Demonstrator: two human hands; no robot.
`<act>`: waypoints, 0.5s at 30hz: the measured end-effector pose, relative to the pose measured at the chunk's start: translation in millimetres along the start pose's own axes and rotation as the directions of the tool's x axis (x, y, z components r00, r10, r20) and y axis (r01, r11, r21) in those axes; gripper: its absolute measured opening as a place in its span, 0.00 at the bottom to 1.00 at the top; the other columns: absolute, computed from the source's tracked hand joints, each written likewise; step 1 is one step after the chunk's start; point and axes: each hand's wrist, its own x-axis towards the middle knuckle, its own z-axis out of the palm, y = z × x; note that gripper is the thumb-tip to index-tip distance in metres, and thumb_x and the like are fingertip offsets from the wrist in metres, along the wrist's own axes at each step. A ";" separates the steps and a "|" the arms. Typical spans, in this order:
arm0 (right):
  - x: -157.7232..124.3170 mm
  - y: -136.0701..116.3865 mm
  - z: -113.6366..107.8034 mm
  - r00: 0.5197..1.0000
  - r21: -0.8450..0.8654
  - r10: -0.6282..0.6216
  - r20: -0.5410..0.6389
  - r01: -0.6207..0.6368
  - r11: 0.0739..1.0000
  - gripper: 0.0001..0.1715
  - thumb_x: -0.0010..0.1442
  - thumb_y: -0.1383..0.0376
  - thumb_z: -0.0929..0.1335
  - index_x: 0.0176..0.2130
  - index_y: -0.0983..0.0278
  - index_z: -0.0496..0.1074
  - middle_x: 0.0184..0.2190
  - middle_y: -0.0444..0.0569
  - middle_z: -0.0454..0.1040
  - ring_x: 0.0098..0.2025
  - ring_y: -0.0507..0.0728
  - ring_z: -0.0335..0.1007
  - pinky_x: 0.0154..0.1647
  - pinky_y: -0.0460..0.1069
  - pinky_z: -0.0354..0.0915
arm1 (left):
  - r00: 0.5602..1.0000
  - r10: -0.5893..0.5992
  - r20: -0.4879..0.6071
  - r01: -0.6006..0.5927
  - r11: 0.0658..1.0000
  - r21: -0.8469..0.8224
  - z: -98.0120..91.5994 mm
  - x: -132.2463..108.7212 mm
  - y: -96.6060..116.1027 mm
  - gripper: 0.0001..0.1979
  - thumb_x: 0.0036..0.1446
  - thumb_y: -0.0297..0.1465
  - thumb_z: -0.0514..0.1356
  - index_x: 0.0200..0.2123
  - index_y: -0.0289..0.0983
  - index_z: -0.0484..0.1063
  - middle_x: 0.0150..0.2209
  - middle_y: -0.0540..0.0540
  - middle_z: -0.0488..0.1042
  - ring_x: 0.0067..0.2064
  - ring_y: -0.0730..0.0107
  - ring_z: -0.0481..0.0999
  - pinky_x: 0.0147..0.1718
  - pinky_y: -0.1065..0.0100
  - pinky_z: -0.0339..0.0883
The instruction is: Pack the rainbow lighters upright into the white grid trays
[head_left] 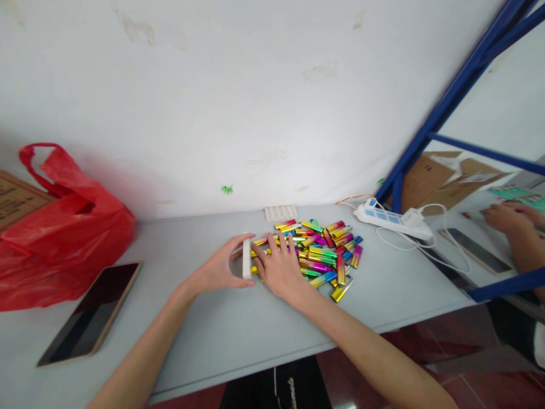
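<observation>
The left hand (221, 268) pinches a white block (246, 258) between thumb and fingers, standing it on edge near the middle of the table (238, 335). The right hand (279, 267) lies palm down with fingers spread on the near left side of the pile of shiny coloured sticks (326, 250), closed on nothing I can see. This looks like drawing sticks against the block. Any further move calls for keeping the block upright.

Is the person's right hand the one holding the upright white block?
No, the left hand grips the white block, while the right hand lies flat on the pile of colourful sticks.
</observation>
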 end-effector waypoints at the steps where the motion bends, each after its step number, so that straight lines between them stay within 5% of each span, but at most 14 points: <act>1: -0.3 0.7 0.7 1.000 -0.007 0.010 0.003 -0.010 1.000 0.26 0.78 0.58 0.62 0.70 0.57 0.72 0.71 0.62 0.69 0.74 0.75 0.57 0.75 0.78 0.49 | 1.000 -0.005 -0.006 0.005 1.000 0.017 -5.1 -1.3 -1.3 0.53 0.47 0.39 0.81 0.73 0.48 0.62 0.75 0.39 0.61 0.77 0.42 0.62 0.76 0.42 0.58; 8: -1.1 2.4 0.9 1.000 -0.011 0.022 -0.002 -0.022 1.000 0.26 0.78 0.57 0.63 0.69 0.59 0.73 0.72 0.62 0.68 0.74 0.74 0.58 0.76 0.76 0.49 | 0.987 -0.046 -0.154 0.074 0.981 0.181 -43.1 -6.5 -20.3 0.56 0.48 0.47 0.79 0.74 0.45 0.57 0.71 0.38 0.66 0.71 0.40 0.70 0.73 0.41 0.62; 12: -1.3 4.6 -1.2 1.000 -0.015 0.028 0.011 -0.028 0.999 0.26 0.79 0.55 0.61 0.68 0.58 0.73 0.72 0.60 0.68 0.75 0.74 0.57 0.76 0.75 0.50 | 0.925 -0.050 -0.377 0.202 0.905 0.375 -43.8 -0.2 -39.6 0.56 0.48 0.56 0.76 0.73 0.42 0.57 0.65 0.35 0.72 0.66 0.35 0.75 0.67 0.37 0.68; 15: -1.1 6.4 -2.0 1.000 -0.015 0.026 0.017 -0.026 1.000 0.27 0.79 0.54 0.61 0.69 0.58 0.73 0.72 0.60 0.68 0.75 0.74 0.57 0.76 0.75 0.50 | 0.904 0.015 -0.427 0.225 0.833 0.506 -42.1 2.4 -53.7 0.46 0.54 0.60 0.69 0.68 0.41 0.65 0.67 0.33 0.70 0.69 0.38 0.71 0.70 0.40 0.65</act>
